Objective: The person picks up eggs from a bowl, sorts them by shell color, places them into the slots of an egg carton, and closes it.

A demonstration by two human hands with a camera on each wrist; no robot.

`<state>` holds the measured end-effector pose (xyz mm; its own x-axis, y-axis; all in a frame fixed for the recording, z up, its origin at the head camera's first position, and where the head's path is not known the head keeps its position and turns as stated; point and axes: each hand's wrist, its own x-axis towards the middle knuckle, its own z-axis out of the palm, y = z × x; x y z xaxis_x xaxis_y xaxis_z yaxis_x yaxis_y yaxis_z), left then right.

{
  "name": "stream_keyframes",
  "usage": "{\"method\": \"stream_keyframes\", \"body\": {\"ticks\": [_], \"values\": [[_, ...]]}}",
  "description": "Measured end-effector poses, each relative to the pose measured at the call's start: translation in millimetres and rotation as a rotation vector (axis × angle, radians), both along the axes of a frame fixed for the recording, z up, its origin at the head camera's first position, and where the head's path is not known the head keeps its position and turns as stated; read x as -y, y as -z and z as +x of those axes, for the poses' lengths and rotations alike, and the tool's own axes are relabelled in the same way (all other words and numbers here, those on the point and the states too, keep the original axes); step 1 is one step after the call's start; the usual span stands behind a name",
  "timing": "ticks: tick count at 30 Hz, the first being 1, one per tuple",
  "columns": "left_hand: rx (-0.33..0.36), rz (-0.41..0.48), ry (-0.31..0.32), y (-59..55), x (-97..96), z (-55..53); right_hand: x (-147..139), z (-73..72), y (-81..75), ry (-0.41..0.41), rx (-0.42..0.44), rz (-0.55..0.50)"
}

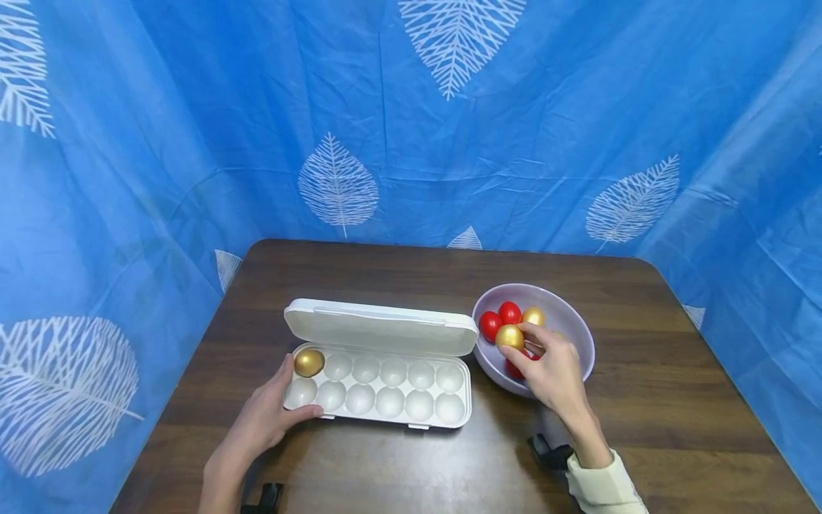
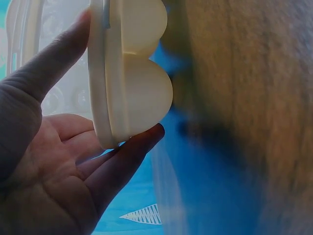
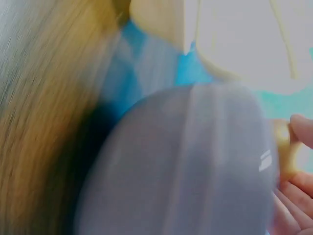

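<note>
A white egg carton (image 1: pixel 392 422) lies with its lid raised at the back. One gold egg (image 1: pixel 309 363) sits in the back-row cup at its left end; the other cups hold nothing. My left hand (image 1: pixel 266 414) grips the carton's left end, thumb on the front rim, and in the left wrist view its fingers (image 2: pixel 127 161) reach round the end cup. Over the purple bowl (image 1: pixel 578 325), my right hand (image 1: pixel 552 364) pinches a gold egg (image 1: pixel 510 337) between thumb and fingers. In the bowl lie red eggs (image 1: pixel 491 326) and another gold egg (image 1: pixel 533 316), partly hidden by the hand.
The carton's raised lid (image 1: pixel 385 328) stands close to the bowl's left rim. Both rest on a dark wooden table (image 1: pixel 642 371). A blue curtain (image 1: pixel 411 178) with white leaf prints hangs round the table's back and sides.
</note>
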<state>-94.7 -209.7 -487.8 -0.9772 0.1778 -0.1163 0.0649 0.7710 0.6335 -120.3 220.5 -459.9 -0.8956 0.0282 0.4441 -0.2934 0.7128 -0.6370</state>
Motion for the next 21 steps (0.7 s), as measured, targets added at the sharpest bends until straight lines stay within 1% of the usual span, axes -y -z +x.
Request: {"method": "stream_keyframes", "body": {"ticks": [3, 6, 10, 14, 17, 19, 21], "values": [[-0.005, 0.002, 0.002, -0.7, -0.1, 0.1, 10.3, 8.0, -5.2, -0.053, -0.033, -0.039], [-0.01, -0.001, 0.005, -0.9, 0.0, 0.5, 24.1, 16.1, -8.0, -0.136, -0.001, -0.158], [-0.013, -0.005, 0.003, 0.7, 0.7, 1.0, 47.0, 25.1, -7.8, -0.252, 0.05, -0.318], [-0.02, -0.003, 0.005, 2.6, 1.1, 1.6, 74.8, 32.0, -3.1, -0.365, 0.048, -0.356], [-0.024, -0.003, 0.003, 2.8, 1.9, 2.1, 97.9, 36.1, 5.1, -0.444, 0.04, -0.344], [-0.022, -0.002, 0.003, 2.7, 2.0, 1.8, 112.2, 37.1, 10.6, -0.477, 0.062, -0.353], [-0.015, 0.001, 0.004, 2.4, 1.7, 1.0, 124.2, 36.8, 14.4, -0.492, 0.095, -0.378]]}}
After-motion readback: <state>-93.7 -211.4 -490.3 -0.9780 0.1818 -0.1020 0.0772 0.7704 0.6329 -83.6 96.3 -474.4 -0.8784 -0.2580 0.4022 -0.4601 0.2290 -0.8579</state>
